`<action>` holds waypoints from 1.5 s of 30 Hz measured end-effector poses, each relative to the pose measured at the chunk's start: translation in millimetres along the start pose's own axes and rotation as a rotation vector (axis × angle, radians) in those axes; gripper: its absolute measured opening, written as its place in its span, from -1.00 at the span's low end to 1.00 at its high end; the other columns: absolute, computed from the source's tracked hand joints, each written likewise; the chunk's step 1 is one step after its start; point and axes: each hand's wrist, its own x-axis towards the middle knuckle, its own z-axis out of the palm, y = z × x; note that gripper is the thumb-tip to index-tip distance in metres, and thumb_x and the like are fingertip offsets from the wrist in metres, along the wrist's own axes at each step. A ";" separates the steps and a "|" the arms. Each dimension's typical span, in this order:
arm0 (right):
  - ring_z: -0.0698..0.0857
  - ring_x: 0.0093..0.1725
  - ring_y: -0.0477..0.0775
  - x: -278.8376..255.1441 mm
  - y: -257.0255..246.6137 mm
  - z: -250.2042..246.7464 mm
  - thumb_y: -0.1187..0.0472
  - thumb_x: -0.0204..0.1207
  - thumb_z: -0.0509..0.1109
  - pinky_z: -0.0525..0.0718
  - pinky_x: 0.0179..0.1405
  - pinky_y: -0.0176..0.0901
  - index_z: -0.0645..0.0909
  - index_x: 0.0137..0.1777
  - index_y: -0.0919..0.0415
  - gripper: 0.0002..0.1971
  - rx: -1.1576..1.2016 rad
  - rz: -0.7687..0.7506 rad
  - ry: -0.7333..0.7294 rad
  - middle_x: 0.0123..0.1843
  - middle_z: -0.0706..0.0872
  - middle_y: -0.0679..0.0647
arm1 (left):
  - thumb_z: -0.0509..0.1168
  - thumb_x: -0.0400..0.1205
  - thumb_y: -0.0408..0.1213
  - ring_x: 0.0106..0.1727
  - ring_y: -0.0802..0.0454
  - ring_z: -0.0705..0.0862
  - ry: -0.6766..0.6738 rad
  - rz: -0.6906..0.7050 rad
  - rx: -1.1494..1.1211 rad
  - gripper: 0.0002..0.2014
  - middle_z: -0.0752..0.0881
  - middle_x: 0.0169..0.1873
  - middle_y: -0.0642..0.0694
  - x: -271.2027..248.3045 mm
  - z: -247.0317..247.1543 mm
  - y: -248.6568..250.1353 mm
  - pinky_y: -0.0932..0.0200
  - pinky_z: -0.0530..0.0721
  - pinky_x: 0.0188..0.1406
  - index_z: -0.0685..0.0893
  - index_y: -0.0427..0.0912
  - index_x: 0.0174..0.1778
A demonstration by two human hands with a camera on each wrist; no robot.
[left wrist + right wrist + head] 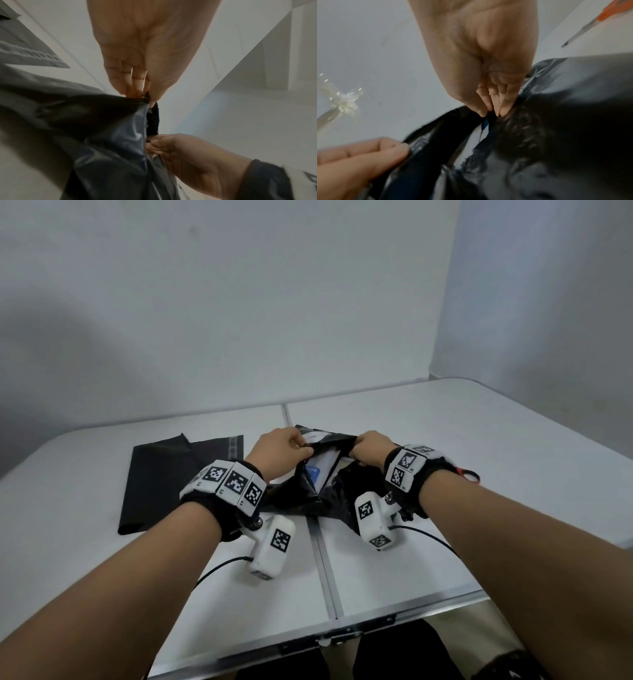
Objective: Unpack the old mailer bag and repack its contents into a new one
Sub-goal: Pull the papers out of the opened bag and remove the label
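Both hands, left (279,448) and right (371,447), are pinching one torn bag (310,491) holding a white packet (323,470); a second bag (171,484) is lying flat beside it.

light: soft, even, dim-grey indoor | shadows: broad soft one on wall (85,354) at left | head view: sharp centre, wide-angle bending at edges | wrist views: darker, motion-blurred, noisy | glare: small sheen on black mailer bag (123,135) plastic

Bare forearms, no sleeves | black wrist straps (435,474) carry white blocks printed with black square codes | white camera pod (270,546) hangs under each wrist | thin black cable (219,568) trails off
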 end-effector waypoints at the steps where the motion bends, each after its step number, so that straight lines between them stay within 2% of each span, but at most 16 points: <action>1: 0.71 0.20 0.25 3.1 0.2 -2.3 0.25 0.51 0.29 0.62 0.07 -0.15 0.67 0.20 0.38 -0.67 -0.009 -0.005 -0.020 0.20 0.73 0.28 | 0.35 0.58 -0.09 -0.02 -0.05 0.66 -0.003 -0.001 0.022 -0.78 0.72 -0.06 -0.07 0.1 0.8 1.4 0.21 0.52 -0.07 0.68 -0.16 0.01; 5: 0.66 0.27 0.24 -4.0 -1.3 -3.6 0.23 0.53 0.28 0.62 0.29 -0.07 0.66 0.25 0.30 -0.66 -0.108 -0.011 -0.055 0.28 0.70 0.22 | 0.31 0.62 -0.08 0.13 -0.07 0.63 -0.098 -0.047 0.059 -0.75 0.71 0.05 -0.14 -3.2 7.1 -1.0 0.22 0.46 0.03 0.69 -0.19 0.04; 10: 0.67 0.26 0.24 -18.6 2.5 5.6 0.32 0.51 0.35 0.63 0.31 -0.03 0.69 0.25 0.29 -0.68 -0.168 -0.072 -0.107 0.26 0.72 0.23 | 0.25 0.65 -0.12 0.00 -0.03 0.60 -0.164 -0.070 0.091 -0.76 0.71 0.09 -0.16 -12.5 17.6 -9.8 0.26 0.43 -0.03 0.68 -0.21 0.05; 13: 0.68 0.24 0.19 -25.3 4.7 9.7 0.11 0.46 0.46 0.64 0.27 -0.06 0.67 0.28 0.25 -0.59 -0.233 -0.068 -0.137 0.25 0.73 0.19 | 0.25 0.65 -0.15 0.18 -0.09 0.64 -0.169 -0.079 0.111 -0.80 0.72 0.14 -0.15 -16.4 22.8 -10.2 0.27 0.44 0.02 0.67 -0.19 -0.01; 15: 0.69 0.19 0.17 -26.1 2.5 6.5 -0.09 0.39 0.49 0.65 0.19 -0.08 0.64 0.27 0.23 -0.47 -0.334 -0.064 -0.157 0.23 0.73 0.13 | 0.25 0.64 -0.16 0.20 -0.09 0.63 -0.156 -0.077 0.111 -0.81 0.72 0.15 -0.16 -17.3 23.6 -8.8 0.28 0.43 0.01 0.68 -0.18 -0.01; 17: 0.66 0.03 0.15 -27.4 -3.3 -0.6 -0.18 0.36 0.50 0.58 0.00 -0.14 0.66 0.09 0.23 -0.50 -0.455 -0.068 -0.229 0.08 0.72 0.11 | 0.25 0.64 -0.17 0.20 -0.09 0.63 -0.145 -0.074 0.111 -0.80 0.71 0.14 -0.16 -17.5 23.5 -8.4 0.27 0.43 0.01 0.68 -0.21 0.02; 20: 0.62 -0.25 0.08 -28.6 -6.7 -7.8 -0.16 0.32 0.54 0.53 -0.26 -0.22 0.53 -0.36 0.17 -0.59 -0.532 -0.080 -0.295 -0.17 0.66 0.06 | 0.26 0.64 -0.18 0.06 -0.06 0.61 -0.157 -0.074 0.115 -0.87 0.72 0.09 -0.16 -18.6 25.0 -8.8 0.27 0.43 -0.03 0.65 -0.14 -0.09; 23: 0.55 -0.41 0.02 -29.7 -5.3 -11.7 -0.09 0.29 0.58 0.46 -0.43 -0.27 0.50 -0.43 0.16 -0.60 -0.490 -0.089 -0.296 -0.34 0.63 0.04 | 0.27 0.64 -0.18 0.03 -0.07 0.61 -0.158 -0.085 0.082 -0.89 0.71 -0.03 -0.14 -19.3 24.6 -7.3 0.25 0.44 -0.02 0.61 -0.13 -0.14; 28: 0.56 -0.01 0.07 -35.4 -9.1 -25.1 0.00 0.45 0.44 0.53 0.12 -0.08 0.65 0.08 0.16 -0.70 -0.323 -0.210 -0.114 0.01 0.66 0.06 | 0.21 0.68 -0.17 -0.27 0.04 0.51 -0.176 -0.126 -0.028 -0.84 0.55 -0.35 0.02 -17.9 20.7 -7.1 0.18 0.42 -0.24 0.56 -0.19 -0.09; 31: 0.53 0.01 0.06 -36.0 -12.2 -24.9 0.00 0.48 0.38 0.49 0.03 -0.10 0.60 0.20 0.08 -0.68 -0.338 -0.335 -0.032 0.14 0.66 0.04 | 0.15 0.70 -0.19 -0.29 0.03 0.51 -0.155 -0.155 -0.063 -0.83 0.54 -0.38 0.00 -17.9 19.4 -4.5 0.16 0.42 -0.21 0.51 -0.21 -0.09; 33: 0.56 0.06 0.11 -39.2 -15.5 -23.3 -0.01 0.54 0.30 0.52 0.00 -0.09 0.55 0.24 0.04 -0.69 -0.392 -0.362 -0.087 0.23 0.65 0.09 | 0.13 0.70 -0.22 -0.25 -0.03 0.53 -0.150 -0.160 -0.069 -0.84 0.55 -0.38 -0.05 -20.4 18.9 -1.9 0.15 0.43 -0.23 0.49 -0.21 -0.14; 36: 0.56 0.31 0.19 -40.8 -18.0 -21.4 -0.06 0.63 0.17 0.52 0.19 -0.02 0.41 0.43 0.00 -0.60 -0.589 -0.328 -0.223 0.39 0.57 0.12 | 0.15 0.69 -0.22 -0.15 -0.07 0.52 -0.170 -0.172 -0.065 -0.86 0.56 -0.34 -0.05 -23.8 20.2 -1.4 0.16 0.43 -0.14 0.49 -0.19 -0.12; 39: 0.54 0.38 0.22 -43.5 -25.5 -18.5 -0.09 0.63 0.17 0.50 0.25 -0.01 0.27 0.56 -0.01 -0.49 -0.700 -0.235 -0.291 0.45 0.54 0.15 | 0.14 0.69 -0.21 -0.11 -0.04 0.52 -0.186 -0.170 -0.056 -0.87 0.55 -0.31 -0.01 -26.2 20.5 -0.3 0.16 0.42 -0.12 0.50 -0.18 -0.08; 41: 0.59 0.23 0.19 -48.4 -31.8 -17.5 -0.05 0.60 0.22 0.55 0.10 -0.11 0.30 0.57 0.09 -0.44 -0.765 -0.160 -0.398 0.34 0.59 0.19 | 0.12 0.70 -0.24 -0.12 -0.06 0.52 -0.206 -0.146 -0.016 -0.86 0.57 -0.26 -0.08 -27.7 19.2 2.8 0.15 0.43 -0.23 0.50 -0.20 -0.10; 42: 0.62 0.08 0.16 -47.9 -33.0 -17.6 -0.01 0.57 0.27 0.57 -0.02 -0.16 0.45 0.48 0.17 -0.49 -0.787 -0.134 -0.446 0.22 0.64 0.20 | 0.12 0.70 -0.25 -0.14 -0.07 0.51 -0.215 -0.133 0.006 -0.86 0.57 -0.25 -0.13 -28.2 18.7 4.4 0.16 0.42 -0.29 0.50 -0.21 -0.12; 45: 0.63 -0.42 0.00 -33.0 -27.6 -19.3 -0.06 0.28 0.52 0.57 -0.42 -0.36 0.76 -0.13 0.12 -0.72 -0.862 -0.138 -0.421 -0.25 0.79 0.03 | 0.12 0.69 -0.27 -0.21 -0.08 0.48 -0.228 -0.121 0.008 -0.85 0.53 -0.28 -0.19 -29.4 19.1 6.9 0.21 0.37 -0.38 0.46 -0.21 -0.17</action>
